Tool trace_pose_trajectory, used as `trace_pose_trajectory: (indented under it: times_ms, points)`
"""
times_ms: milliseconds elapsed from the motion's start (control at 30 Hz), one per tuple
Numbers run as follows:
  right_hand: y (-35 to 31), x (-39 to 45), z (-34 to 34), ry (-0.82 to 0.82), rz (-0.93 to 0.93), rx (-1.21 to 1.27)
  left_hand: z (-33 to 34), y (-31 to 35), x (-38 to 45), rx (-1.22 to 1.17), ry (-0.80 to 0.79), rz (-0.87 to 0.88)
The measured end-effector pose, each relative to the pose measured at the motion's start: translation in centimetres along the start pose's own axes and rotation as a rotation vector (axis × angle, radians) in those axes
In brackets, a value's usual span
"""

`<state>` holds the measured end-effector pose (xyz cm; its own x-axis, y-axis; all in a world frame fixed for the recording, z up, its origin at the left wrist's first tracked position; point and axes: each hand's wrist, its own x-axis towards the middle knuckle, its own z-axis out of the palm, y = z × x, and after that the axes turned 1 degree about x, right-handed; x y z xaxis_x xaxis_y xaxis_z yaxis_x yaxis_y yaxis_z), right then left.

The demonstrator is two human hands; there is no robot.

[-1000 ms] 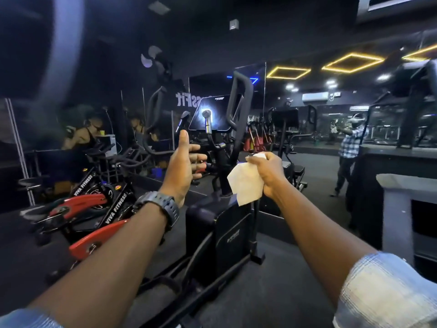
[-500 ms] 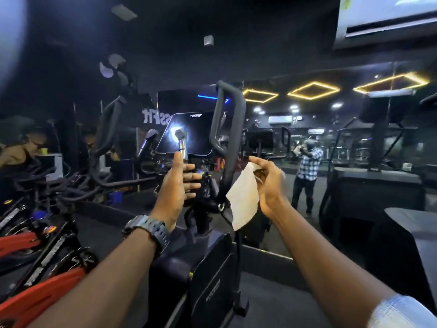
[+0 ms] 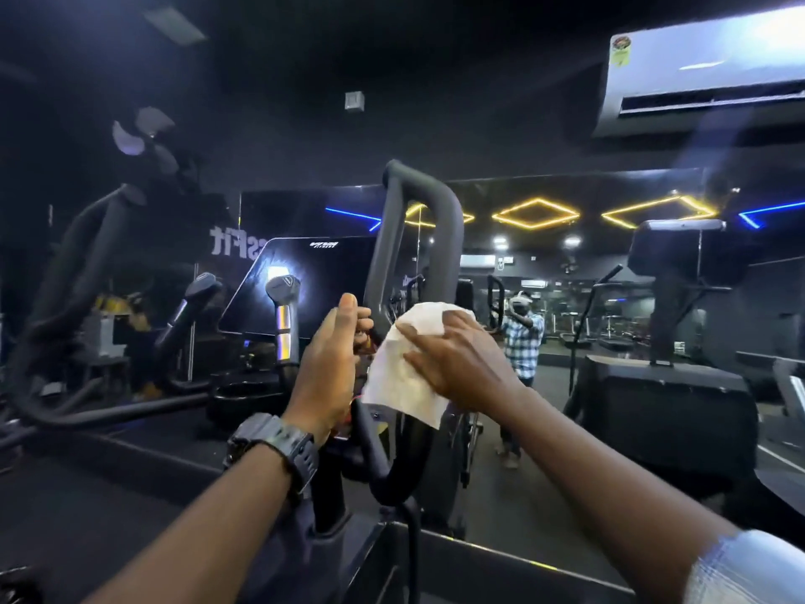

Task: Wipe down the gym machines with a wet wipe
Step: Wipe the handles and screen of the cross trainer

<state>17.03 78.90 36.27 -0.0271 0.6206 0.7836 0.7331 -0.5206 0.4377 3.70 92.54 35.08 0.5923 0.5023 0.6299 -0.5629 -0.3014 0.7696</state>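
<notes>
While left hand [image 3: 326, 368] hovers, right hand [image 3: 457, 364] presses wipe [image 3: 400, 385] onto handlebar [image 3: 440, 237].

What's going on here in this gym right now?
A person is cleaning an exercise machine. Their right hand spreads a white wipe flat against the machine's looped black handlebar, fingers straight. The left hand, with a dark watch on the wrist, is raised beside the same bar, near the wipe's left edge; whether it grips anything is unclear. A dark console screen sits just behind.
</notes>
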Motion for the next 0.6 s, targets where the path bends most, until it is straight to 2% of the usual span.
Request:
trace_pose_trajectory:
  times_ms: [100, 200, 300, 367, 467, 533, 600]
  points:
    - [1.5, 1.3, 1.2, -0.035, -0.041, -0.186, 1.2, -1.5, 2.7, 0.099, -0.011, 0.091]
    - [4.3, 5.5, -0.4, -0.192, 0.037, -0.169, 2.8, -2.2, 4.8, 0.153, 0.01, 0.223]
    - [6.7, 9.6, -1.2, -0.221, 0.086, -0.223, 4.3, -2.8, 6.5, 0.178, 0.036, 0.337]
    - [6.5, 9.8, -1.2, -0.202, -0.002, -0.26, 5.1, -3.7, 7.5, 0.166, 0.092, 0.359]
    - [3.1, 5.6, -0.7, -0.226, -0.173, -0.2, 5.4, -4.2, 8.8, 0.144, 0.176, 0.414]
    - [0.9, 2.9, -0.5, -0.262, -0.186, -0.112, 5.2, -3.8, 9.6, 0.121, 0.167, 0.42]
    - [1.6, 3.7, -0.8, -0.358, -0.18, -0.157, 4.8, -3.5, 10.4, 0.112, 0.155, 0.439]
